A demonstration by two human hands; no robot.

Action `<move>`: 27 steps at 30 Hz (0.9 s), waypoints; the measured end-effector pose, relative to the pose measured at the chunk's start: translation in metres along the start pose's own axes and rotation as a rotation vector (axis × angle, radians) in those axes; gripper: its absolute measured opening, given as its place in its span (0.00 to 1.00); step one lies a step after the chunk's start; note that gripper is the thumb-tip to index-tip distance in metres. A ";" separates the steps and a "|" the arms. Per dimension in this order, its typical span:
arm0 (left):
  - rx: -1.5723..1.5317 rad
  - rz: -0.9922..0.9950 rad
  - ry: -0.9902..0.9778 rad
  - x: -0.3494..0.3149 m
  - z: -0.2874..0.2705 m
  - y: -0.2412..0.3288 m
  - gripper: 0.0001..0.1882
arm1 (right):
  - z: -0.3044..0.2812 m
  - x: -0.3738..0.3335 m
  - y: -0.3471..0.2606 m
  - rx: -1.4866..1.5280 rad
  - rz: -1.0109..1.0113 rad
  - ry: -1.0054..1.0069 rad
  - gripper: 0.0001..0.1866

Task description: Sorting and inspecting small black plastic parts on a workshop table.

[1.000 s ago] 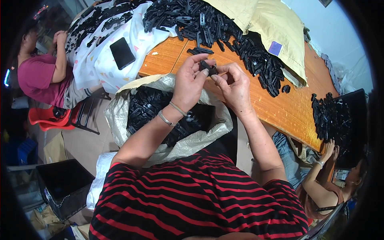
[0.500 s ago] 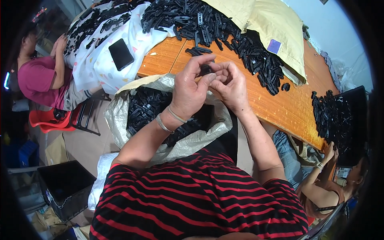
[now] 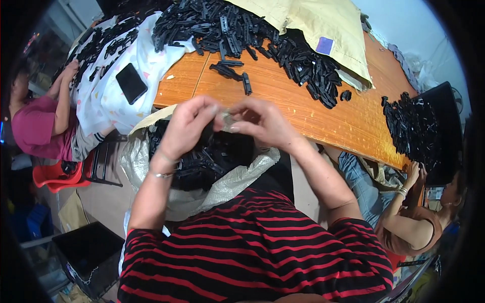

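Note:
My left hand (image 3: 188,126) is over the open mouth of a woven sack (image 3: 132,159), its thumb and fingertips drawn together and blurred by motion. Close beside it, my right hand (image 3: 265,121) has curled fingers with a pale greenish bit by the fingertips. I cannot tell whether that is the sack's far rim or a separate thing. Inside the sack lie many narrow black plastic parts (image 3: 194,164). On the table (image 3: 202,91) just beyond my hands, a single black part (image 3: 246,83) stands apart from a few others (image 3: 226,70).
A large heap of black parts (image 3: 202,25) spreads along the table beside a pale paper sack (image 3: 313,22). A phone (image 3: 131,83) lies on a patterned cloth at left. Two people work at the sides, near a red chair (image 3: 58,174) and a black tray (image 3: 447,136).
Both hands have come down and nearer, from the table edge to over the sack. The dark piece between my fingers no longer shows there. The whole view has shifted slightly.

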State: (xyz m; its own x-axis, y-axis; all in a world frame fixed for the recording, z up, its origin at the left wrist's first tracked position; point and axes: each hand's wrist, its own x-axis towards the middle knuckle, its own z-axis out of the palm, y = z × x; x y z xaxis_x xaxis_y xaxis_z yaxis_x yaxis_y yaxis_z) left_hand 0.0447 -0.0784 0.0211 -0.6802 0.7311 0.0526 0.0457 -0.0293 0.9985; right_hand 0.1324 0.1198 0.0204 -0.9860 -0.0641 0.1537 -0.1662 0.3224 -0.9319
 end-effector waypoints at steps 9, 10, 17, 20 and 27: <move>0.660 0.188 0.065 0.021 -0.004 0.008 0.06 | -0.124 -0.035 0.065 -1.194 0.341 0.478 0.14; 0.727 0.215 0.079 0.036 0.004 0.002 0.06 | -0.129 -0.036 0.074 -1.236 0.342 0.442 0.14; 1.158 0.342 0.035 0.115 0.027 -0.044 0.10 | -0.127 -0.025 0.078 -1.166 0.336 0.361 0.11; 1.285 0.435 -0.015 0.125 0.026 -0.050 0.07 | -0.116 -0.029 0.072 -0.929 0.257 0.349 0.09; 1.215 0.641 -0.011 0.114 0.029 -0.043 0.05 | -0.102 -0.030 0.063 -0.942 0.287 0.235 0.12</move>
State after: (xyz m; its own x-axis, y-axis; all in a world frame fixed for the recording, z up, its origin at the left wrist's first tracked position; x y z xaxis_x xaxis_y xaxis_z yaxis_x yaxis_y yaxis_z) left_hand -0.0139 0.0262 -0.0161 -0.2920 0.8216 0.4896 0.9564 0.2446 0.1599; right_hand 0.1503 0.2379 -0.0094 -0.9501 0.2876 0.1206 0.2369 0.9171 -0.3205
